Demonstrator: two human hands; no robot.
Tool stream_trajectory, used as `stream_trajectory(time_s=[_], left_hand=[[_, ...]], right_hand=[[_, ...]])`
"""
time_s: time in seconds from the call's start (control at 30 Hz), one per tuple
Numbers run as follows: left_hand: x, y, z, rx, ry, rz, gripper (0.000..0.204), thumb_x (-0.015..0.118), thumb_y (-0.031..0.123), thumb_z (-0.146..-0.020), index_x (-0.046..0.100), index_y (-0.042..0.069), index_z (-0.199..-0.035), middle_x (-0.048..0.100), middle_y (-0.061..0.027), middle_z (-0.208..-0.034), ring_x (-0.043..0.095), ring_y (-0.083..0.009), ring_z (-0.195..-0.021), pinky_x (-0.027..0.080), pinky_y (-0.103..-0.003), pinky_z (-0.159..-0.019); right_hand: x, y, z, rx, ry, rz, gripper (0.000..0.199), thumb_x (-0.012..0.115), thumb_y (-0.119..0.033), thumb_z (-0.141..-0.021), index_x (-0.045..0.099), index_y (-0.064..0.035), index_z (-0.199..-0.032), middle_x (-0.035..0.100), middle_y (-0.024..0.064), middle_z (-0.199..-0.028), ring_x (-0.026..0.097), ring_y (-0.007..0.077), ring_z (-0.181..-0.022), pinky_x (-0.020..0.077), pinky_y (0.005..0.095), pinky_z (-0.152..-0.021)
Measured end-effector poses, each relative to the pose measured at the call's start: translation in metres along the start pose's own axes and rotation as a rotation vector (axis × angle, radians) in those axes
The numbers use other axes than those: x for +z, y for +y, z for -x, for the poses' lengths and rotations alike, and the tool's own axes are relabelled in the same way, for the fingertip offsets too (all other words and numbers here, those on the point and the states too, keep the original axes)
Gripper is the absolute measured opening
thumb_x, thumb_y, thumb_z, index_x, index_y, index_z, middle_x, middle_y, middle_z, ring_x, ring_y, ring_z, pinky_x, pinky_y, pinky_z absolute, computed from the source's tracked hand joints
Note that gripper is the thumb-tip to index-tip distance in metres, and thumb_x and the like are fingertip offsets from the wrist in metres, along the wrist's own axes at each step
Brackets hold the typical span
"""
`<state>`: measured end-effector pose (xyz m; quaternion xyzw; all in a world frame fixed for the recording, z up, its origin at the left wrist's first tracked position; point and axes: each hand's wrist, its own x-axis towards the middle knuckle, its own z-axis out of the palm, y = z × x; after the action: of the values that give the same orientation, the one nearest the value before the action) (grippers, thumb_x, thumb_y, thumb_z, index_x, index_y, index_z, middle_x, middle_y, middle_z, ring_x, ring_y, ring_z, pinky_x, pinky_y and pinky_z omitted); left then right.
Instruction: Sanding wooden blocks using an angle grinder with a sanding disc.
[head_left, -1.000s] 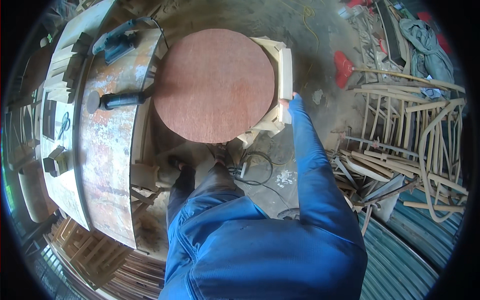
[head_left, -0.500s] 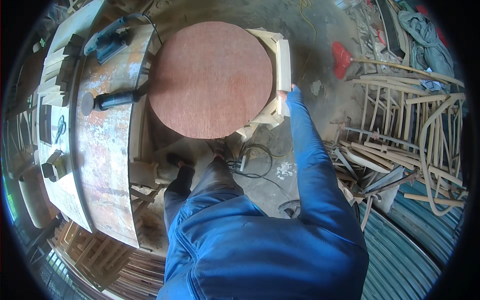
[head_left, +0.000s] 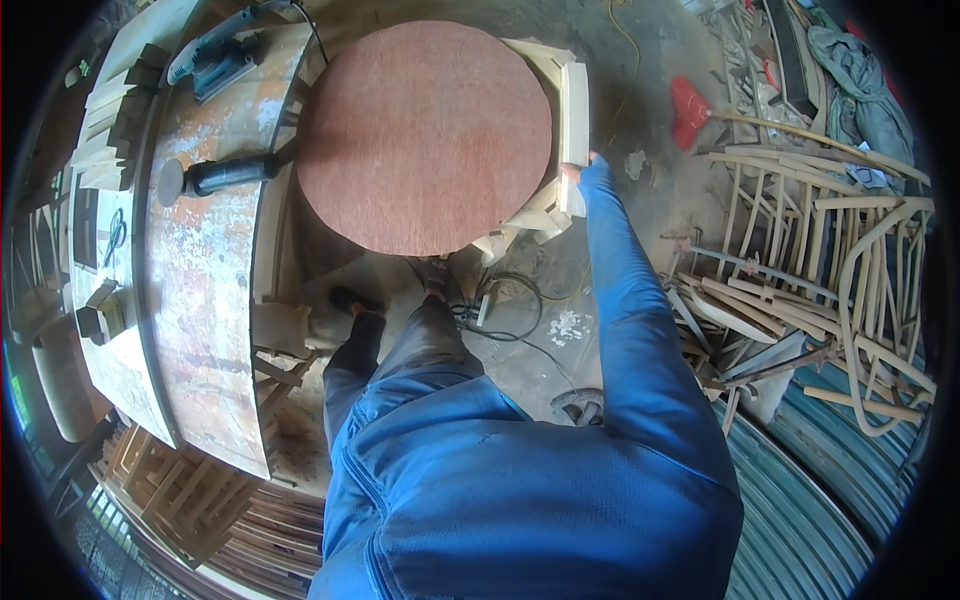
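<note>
My right hand grips the outer edge of a pale wooden frame with angled sides. The sleeved arm reaches forward to it from the lower right. Covering part of that frame is a round reddish-brown plywood board, and the frame shows along the board's right side. My left hand is nowhere in the picture.
To the left runs a worn workbench, carrying a sander and a cylindrical power tool with a round disc. Cables lie on the floor by my feet. Wooden chair parts and a red-headed broom are at right.
The round board, frame and bench sit slightly higher in the picture, as my view has shifted. My right hand keeps its hold on the frame.
</note>
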<state>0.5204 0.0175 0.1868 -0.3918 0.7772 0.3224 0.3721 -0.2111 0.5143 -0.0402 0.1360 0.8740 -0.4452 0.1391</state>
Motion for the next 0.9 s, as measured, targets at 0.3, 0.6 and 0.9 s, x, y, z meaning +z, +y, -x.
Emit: stream_trajectory(time_s=[0.3,0.6,0.9], left_hand=[[0.007,-0.008,0.014,-0.029,-0.02,0.022,0.033,0.068,0.03,-0.091,0.07,-0.002,-0.088,0.069,-0.0111,-0.07,0.067,-0.0207,-0.063,0.052,-0.034,-0.056],[0.017,-0.016,0.024,-0.052,-0.021,0.055,0.033,0.067,0.03,-0.091,0.07,-0.002,-0.086,0.068,-0.0107,-0.069,0.067,-0.0204,-0.061,0.052,-0.034,-0.055],[0.025,-0.01,0.011,-0.037,-0.034,0.104,0.033,0.067,0.03,-0.091,0.071,-0.002,-0.085,0.068,-0.0104,-0.068,0.066,-0.0201,-0.06,0.051,-0.034,-0.054]], right_hand=[[-0.002,0.016,-0.018,0.05,-0.024,0.067,0.077,0.093,-0.022,-0.066,0.054,0.0048,-0.127,0.07,0.0155,-0.11,0.067,0.0215,-0.095,0.0536,0.0366,-0.088],[0.002,0.001,-0.006,0.019,-0.045,-0.031,0.068,0.091,-0.019,-0.068,0.058,0.0023,-0.123,0.071,0.0137,-0.107,0.068,0.0217,-0.092,0.0543,0.0359,-0.085],[-0.022,-0.019,0.017,0.103,-0.146,-0.495,0.046,0.074,-0.033,-0.084,0.062,-0.002,-0.116,0.069,0.0089,-0.099,0.067,0.0227,-0.084,0.0552,0.0352,-0.074]])
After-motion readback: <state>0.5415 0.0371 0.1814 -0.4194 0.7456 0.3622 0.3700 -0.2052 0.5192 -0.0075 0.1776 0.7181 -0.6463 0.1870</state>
